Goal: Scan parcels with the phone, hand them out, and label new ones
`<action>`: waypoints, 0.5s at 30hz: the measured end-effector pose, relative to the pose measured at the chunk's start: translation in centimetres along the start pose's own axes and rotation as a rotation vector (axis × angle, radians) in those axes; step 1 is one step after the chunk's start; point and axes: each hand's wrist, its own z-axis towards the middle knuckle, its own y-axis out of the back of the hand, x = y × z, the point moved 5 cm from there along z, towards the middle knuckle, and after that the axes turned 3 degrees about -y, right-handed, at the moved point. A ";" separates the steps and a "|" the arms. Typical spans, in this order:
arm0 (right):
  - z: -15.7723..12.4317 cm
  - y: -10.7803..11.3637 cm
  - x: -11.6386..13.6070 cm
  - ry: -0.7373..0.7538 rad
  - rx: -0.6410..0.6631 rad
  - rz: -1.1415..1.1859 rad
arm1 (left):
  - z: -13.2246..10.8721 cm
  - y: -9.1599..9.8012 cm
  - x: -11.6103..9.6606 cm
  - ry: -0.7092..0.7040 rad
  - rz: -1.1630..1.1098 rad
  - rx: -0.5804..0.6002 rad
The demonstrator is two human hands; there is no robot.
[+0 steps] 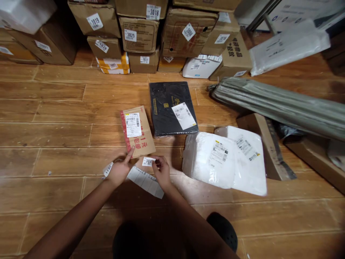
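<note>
A flat brown carton (145, 135) with red print and a white shipping label lies on the wooden floor. The extended index finger of my left hand (120, 171) touches its near edge. A strip of number labels (145, 181) runs beneath that hand, with a label reading 3031 (107, 169) sticking out on the left; the curled fingers seem closed on it, though their grip is partly hidden. My right hand (162, 174) pinches the right edge of a white number sticker (147, 161) at the carton's near side. Its last digit is covered by the fingers.
A black wrapped box (164, 111) lies beyond the carton. Two white wrapped parcels (207, 158) sit to the right, beside a brown box (269, 151) and a long grey-green bundle (269, 100). Numbered boxes (140, 32) are stacked at the back.
</note>
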 end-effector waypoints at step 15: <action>-2.1 -0.4 4.0 0.245 0.191 -0.099 | 0.4 -0.2 0.1 -0.032 0.094 0.015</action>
